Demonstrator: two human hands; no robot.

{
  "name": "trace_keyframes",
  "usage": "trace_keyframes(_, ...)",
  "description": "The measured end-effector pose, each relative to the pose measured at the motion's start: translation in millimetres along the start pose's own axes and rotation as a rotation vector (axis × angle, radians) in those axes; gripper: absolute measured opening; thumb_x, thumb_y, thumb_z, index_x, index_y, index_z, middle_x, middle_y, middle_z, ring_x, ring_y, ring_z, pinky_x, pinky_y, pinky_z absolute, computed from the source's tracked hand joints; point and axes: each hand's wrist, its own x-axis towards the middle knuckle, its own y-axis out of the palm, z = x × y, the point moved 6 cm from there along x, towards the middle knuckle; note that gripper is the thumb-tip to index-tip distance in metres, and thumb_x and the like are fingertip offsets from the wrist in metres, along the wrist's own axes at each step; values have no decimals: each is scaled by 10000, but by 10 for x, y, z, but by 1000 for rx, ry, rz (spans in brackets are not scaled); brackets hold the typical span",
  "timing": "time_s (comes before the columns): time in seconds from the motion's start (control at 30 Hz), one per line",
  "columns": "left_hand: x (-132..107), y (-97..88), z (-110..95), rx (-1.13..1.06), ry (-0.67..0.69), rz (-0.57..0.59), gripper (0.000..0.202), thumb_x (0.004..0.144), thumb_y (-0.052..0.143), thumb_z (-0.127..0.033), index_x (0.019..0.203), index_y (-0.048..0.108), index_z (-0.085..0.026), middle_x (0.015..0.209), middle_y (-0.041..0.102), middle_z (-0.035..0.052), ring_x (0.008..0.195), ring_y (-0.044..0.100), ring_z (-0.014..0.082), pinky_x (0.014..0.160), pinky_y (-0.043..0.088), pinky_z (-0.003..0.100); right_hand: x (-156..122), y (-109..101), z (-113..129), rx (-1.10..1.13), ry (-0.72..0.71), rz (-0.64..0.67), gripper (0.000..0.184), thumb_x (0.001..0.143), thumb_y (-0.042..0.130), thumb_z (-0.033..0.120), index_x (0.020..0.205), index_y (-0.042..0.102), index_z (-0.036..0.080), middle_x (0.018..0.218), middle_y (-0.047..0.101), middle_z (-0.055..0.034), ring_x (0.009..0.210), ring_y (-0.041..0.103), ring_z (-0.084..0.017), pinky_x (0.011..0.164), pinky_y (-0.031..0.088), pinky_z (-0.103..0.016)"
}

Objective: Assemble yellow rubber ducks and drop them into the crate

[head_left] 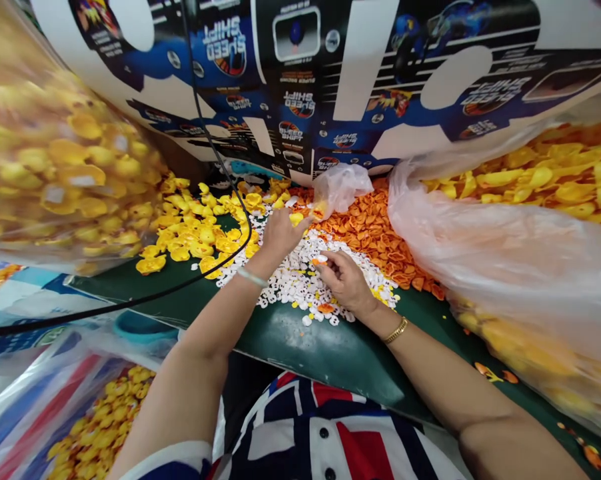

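Note:
My left hand (pixel 282 233) reaches forward over the white round pieces (pixel 290 277), its fingers closed on a yellow plastic piece (pixel 296 218). My right hand (pixel 344 280) rests on the same white heap, thumb and fingers pinched on a small white piece with orange (pixel 319 260). An orange pile (pixel 380 237) lies just beyond my right hand. Yellow duck-shaped pieces (pixel 195 230) are heaped to the left of my left hand. All lie on a dark green table (pixel 325 350).
A clear bag of yellow pieces (pixel 55 160) hangs at the left, another large bag (pixel 525 260) lies on the right. A black cable (pixel 180 283) crosses the table. Printed cardboard (pixel 330 80) stands behind. A bag of yellow pieces (pixel 100 420) sits low left.

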Motion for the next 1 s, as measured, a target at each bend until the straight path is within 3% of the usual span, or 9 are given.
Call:
trace_keyframes(0.07, 290, 149, 55, 135, -98, 77, 670, 607, 822, -580, 1042, 638, -103, 1153, 626, 258, 1211, 500, 441, 994, 360, 474, -17, 46, -29, -10, -22, 40, 262, 936, 569, 340, 1139, 621, 184, 839, 585, -39, 748, 561, -174, 690, 483, -321)
trace_keyframes(0.17, 457, 298, 172, 159, -241, 201, 683, 509, 895, -442, 1043, 641, -100, 1133, 643, 275, 1207, 522, 468, 952, 385, 462, -44, 63, -59, -12, -43, 55, 257, 933, 565, 331, 1125, 626, 170, 832, 587, -43, 750, 567, -175, 683, 483, -317)
trace_keyframes(0.27, 415, 175, 205, -45, -209, 156, 620, 562, 854, -339, 1099, 634, -121, 1138, 656, 223, 1166, 569, 394, 907, 429, 417, -16, 7, -61, 23, -6, 40, 256, 927, 572, 347, 1109, 633, 178, 835, 595, -40, 735, 566, -169, 675, 485, -313)
trace_keyframes(0.4, 33, -159, 227, -675, -276, 135, 507, 694, 697, -338, 1167, 601, -185, 1169, 652, 133, 1037, 629, 279, 817, 512, 384, 79, -132, 70, 58, -13, 57, 280, 929, 580, 373, 1124, 636, 180, 869, 602, -43, 754, 574, -167, 687, 484, -311)
trace_keyframes(0.47, -294, -235, 199, -1017, -359, 200, 446, 732, 633, -352, 1147, 595, -193, 1152, 665, 120, 1011, 646, 264, 792, 541, 397, 115, -193, 189, 26, -78, 106, 300, 942, 567, 382, 1158, 627, 182, 880, 598, -48, 769, 572, -174, 698, 480, -317)
trace_keyframes(0.53, -664, -234, 190, -1217, -476, 239, 403, 763, 608, -395, 1099, 607, -172, 1073, 691, 130, 917, 670, 254, 735, 554, 391, 121, -222, 318, -42, -171, 183, 322, 956, 551, 393, 1193, 612, 183, 883, 598, -55, 780, 564, -184, 716, 475, -329)
trace_keyframes(0.63, -1164, -132, 223, -1286, -620, 242, 359, 764, 643, -407, 1014, 637, -149, 888, 708, 104, 684, 653, 192, 600, 527, 315, 69, -208, 483, -180, -303, 308, 340, 976, 512, 394, 1222, 591, 173, 904, 606, -74, 808, 552, -203, 740, 468, -341)
trace_keyframes(0.73, -1459, -40, 258, -1255, -633, 232, 350, 733, 719, -387, 972, 668, -137, 795, 707, 71, 610, 629, 159, 574, 508, 278, 3, -171, 583, -309, -336, 408, 341, 992, 480, 385, 1221, 581, 153, 947, 612, -92, 827, 553, -206, 728, 462, -326)
trace_keyframes(1.0, -1644, -54, 246, -1178, -487, 299, 406, 707, 812, -395, 1037, 730, -171, 926, 742, 54, 773, 678, 166, 732, 513, 271, -88, 45, 731, -637, -359, 676, 231, 990, 509, 330, 1119, 599, 161, 994, 614, -90, 809, 557, -192, 622, 392, -286)
